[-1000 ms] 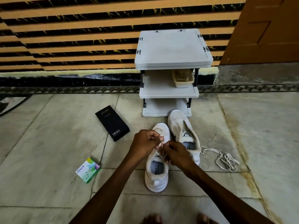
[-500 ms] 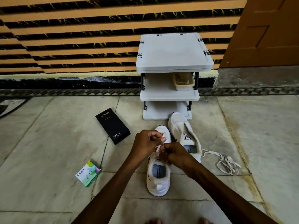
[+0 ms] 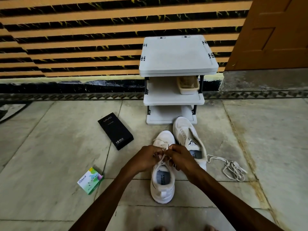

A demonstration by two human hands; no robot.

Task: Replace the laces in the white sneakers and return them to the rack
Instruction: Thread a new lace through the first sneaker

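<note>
We see the near sneaker standing flat on the stone floor, its long axis running away from us, heel towards us and toe towards the rack. Our left hand and right hand meet over its tongue, fingers curled and pinching its lace. The second sneaker lies just to the right, unlaced, with its toe at the rack's bottom shelf. A loose lace trails on the floor beside it. A black box and a small green box lie to the left. Behind the rack are a striped wall and a wooden door.
</note>
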